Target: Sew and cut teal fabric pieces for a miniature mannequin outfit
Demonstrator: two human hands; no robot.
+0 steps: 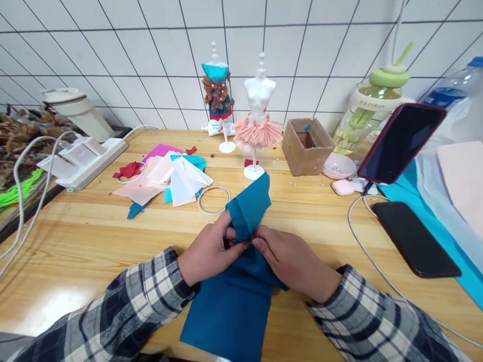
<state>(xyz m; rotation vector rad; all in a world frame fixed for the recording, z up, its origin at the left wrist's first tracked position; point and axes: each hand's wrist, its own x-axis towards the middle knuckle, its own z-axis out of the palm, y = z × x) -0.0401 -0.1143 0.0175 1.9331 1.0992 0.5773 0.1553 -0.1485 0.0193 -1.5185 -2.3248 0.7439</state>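
Note:
A teal-blue piece of fabric (227,315) lies in front of me and hangs down to the table's front edge. Its upper end is folded and stands up above my fingers. My left hand (207,251) is closed on the fold from the left, thumb in front. From the right, my right hand (291,258) pinches the same fold, and the fingertips of both hands almost meet. A thin dark line shows between the fingertips; I cannot make out what it is. Beyond the hands stands a small white dress form (259,95) wearing a pink ruffled skirt (259,131).
Behind are a dressed doll form (217,97) and a cardboard box (307,147). Left lie fabric scraps (157,173), a metal ring (214,200) and a power strip (86,159). Right are a propped phone (401,141), a black phone (418,238), a cable and a drink bottle (370,110).

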